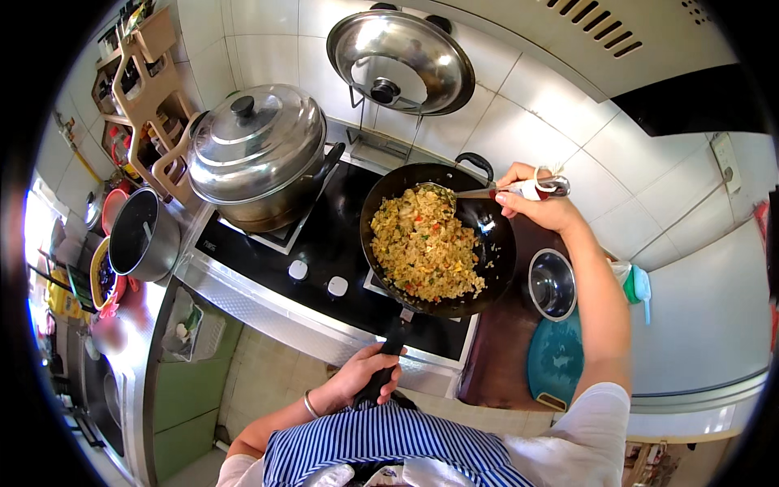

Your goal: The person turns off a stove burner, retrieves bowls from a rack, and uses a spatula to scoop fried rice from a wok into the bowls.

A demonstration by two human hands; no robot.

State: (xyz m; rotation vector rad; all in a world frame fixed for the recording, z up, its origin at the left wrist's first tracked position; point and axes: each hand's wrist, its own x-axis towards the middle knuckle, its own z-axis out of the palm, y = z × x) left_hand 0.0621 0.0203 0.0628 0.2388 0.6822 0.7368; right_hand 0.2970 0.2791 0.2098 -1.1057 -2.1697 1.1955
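Observation:
A black wok sits over the right burner of the gas stove, holding fried rice with bits of egg, green and red in it. My left hand is wrapped around the wok's black handle near my apron. Above the wok's far right rim, my right hand grips a metal ladle by its handle. The ladle's bowl lies at the upper part of the rice, partly covered by grains. A few loose grains cling to the wok's bare right side.
A large lidded steamer pot occupies the left burner. A lid hangs on the tiled wall. Right of the stove are a steel bowl and a teal cutting board. Left stand a deep pot and a condiment rack.

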